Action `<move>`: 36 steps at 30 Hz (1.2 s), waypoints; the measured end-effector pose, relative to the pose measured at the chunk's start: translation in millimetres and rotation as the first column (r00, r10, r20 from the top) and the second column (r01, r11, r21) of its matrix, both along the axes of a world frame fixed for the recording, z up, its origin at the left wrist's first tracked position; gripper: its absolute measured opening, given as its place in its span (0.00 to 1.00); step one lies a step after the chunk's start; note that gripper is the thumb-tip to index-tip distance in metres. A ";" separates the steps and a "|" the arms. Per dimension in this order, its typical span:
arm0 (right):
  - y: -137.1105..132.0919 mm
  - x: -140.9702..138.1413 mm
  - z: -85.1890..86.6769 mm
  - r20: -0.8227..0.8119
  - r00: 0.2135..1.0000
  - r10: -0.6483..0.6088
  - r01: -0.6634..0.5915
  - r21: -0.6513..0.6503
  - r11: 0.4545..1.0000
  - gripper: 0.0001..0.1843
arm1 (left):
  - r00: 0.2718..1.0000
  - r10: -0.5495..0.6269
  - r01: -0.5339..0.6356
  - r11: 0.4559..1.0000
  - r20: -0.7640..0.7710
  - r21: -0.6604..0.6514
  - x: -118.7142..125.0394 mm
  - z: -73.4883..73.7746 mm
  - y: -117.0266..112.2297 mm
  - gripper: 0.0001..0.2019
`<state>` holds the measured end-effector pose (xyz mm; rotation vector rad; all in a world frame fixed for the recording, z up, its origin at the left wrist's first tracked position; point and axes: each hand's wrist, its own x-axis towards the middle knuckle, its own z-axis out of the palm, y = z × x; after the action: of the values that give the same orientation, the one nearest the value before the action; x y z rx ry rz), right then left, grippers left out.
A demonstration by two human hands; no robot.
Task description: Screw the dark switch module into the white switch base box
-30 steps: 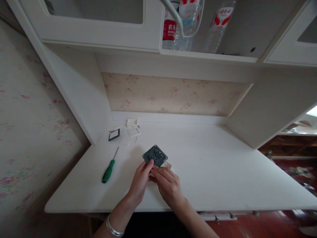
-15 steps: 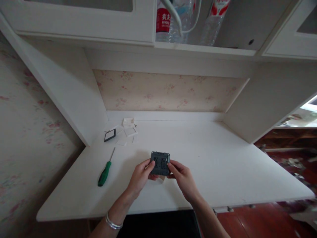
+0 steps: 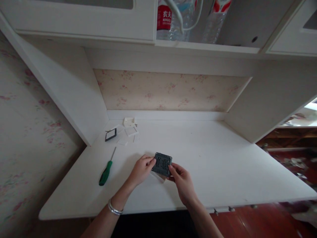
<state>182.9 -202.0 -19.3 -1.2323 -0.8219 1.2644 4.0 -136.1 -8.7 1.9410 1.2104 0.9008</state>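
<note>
We have a dark square plate (image 3: 162, 163) gripped between our two hands, its patterned face toward us. Our left hand (image 3: 142, 170) is closed on its left edge, thumb on the near face; our right hand (image 3: 182, 181) pinches its lower right side, thumb at the edge and the other fingers bent behind. Just below the plate, between our hands, a pale piece (image 3: 159, 177) shows; we cannot tell whether we hold it or it lies on the desk (image 3: 223, 165).

To the left of our grip, well apart from it, a green-handled screwdriver (image 3: 106, 173) lies with its tip pointing away from us. Farther out and to the left of the grip we see a black frame (image 3: 115, 133), a small white box (image 3: 129, 122) and, just in front of the box, a white frame (image 3: 131, 131). We wear a silver bracelet (image 3: 114, 209) on our left wrist. High beyond our hands, bottles (image 3: 163, 19) stand on a shelf (image 3: 208, 47).
</note>
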 end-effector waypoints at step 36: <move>31.4 34.1 -6.8 0.112 0.977 0.179 -0.171 -0.076 0.982 0.21 | 0.995 0.075 -0.068 0.993 -0.064 0.093 10.4 -44.8 -20.7 0.31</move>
<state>217.0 -170.7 -26.2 -1.3204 -0.9998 1.3788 14.4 -156.7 -53.5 2.0251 1.3060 0.9482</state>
